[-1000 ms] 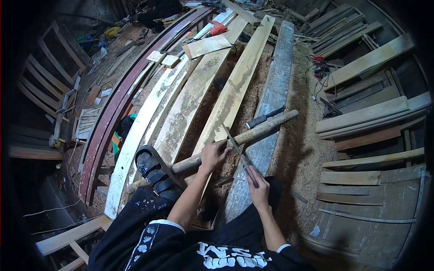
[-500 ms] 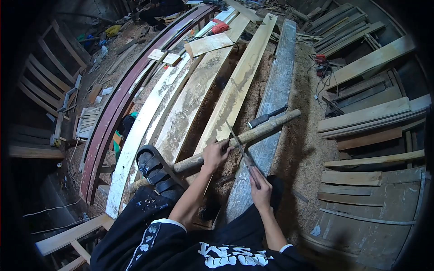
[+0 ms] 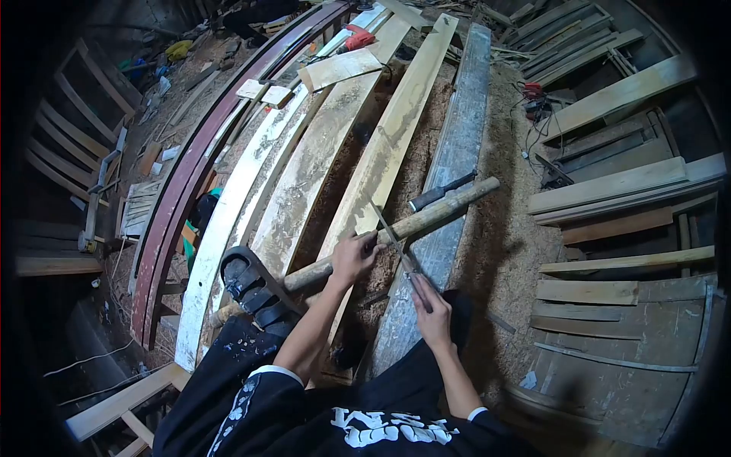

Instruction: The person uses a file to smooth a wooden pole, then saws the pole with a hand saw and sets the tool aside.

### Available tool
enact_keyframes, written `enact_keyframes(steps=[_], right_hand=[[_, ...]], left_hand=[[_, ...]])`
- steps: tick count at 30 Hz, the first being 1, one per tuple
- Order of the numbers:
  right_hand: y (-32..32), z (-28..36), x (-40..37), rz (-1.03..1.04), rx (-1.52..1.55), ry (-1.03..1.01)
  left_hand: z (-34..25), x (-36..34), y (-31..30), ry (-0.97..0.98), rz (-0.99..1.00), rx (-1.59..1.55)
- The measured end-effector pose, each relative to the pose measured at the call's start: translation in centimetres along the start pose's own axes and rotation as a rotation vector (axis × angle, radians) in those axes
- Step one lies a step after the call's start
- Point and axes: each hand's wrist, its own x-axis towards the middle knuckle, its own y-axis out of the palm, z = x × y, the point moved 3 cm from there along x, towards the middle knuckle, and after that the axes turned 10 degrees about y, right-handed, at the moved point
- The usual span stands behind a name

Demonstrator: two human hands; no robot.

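Observation:
A round wooden pole (image 3: 449,207) lies slantwise across several long boards. My left hand (image 3: 353,260) is closed round the pole near its middle. In my right hand (image 3: 432,314) is the handle of a thin saw-like blade (image 3: 393,235), which crosses the pole just right of my left hand. The blade's far tip points up over a pale board (image 3: 390,152). A dark-handled tool (image 3: 442,191) rests on the grey weathered plank (image 3: 461,122), beside the pole. My sandalled foot (image 3: 259,291) is on the pole's near left part.
A maroon curved beam (image 3: 177,194) and a white plank (image 3: 221,244) run along the left. A red power tool (image 3: 359,37) lies at the far end. Stacked boards (image 3: 609,188) line the right side. Wood shavings (image 3: 499,198) cover the floor.
The whole view has shifted slightly, so things appear a little up and left. Both hands keep their holds, and the blade still crosses the pole at about the same place.

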Motion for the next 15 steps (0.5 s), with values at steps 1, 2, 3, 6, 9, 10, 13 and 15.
enact_keyframes(steps=[1,2,3,6,9,10,13,15], right_hand=[[0.2,0.5,-0.2,-0.029,-0.022,-0.041],[0.8,1.1,0.0,-0.059,-0.038,-0.088],[0.8,1.0,0.4,-0.105,-0.100,-0.135],[1.0,0.3,1.2,-0.118,-0.069,-0.133],[0.5,0.0,0.7,-0.086,-0.027,-0.100],[0.3,-0.1,0.2,-0.043,0.009,-0.065],[0.5,0.7,-0.1,-0.052,-0.004,-0.057],[0.7,0.9,0.9,-0.066,-0.020,-0.090]], left_hand=[[0.1,0.1,-0.4,-0.041,0.046,-0.013],[0.3,-0.2,0.0,0.011,-0.032,0.033],[0.3,-0.2,0.0,0.014,-0.042,0.074],[0.1,-0.2,0.2,0.029,-0.068,0.129],[-0.1,0.0,-0.3,0.044,-0.040,0.050],[-0.1,-0.3,0.1,0.040,-0.037,0.051],[0.3,-0.3,0.1,-0.015,0.018,0.010],[0.3,-0.2,0.2,0.019,-0.009,0.082]])
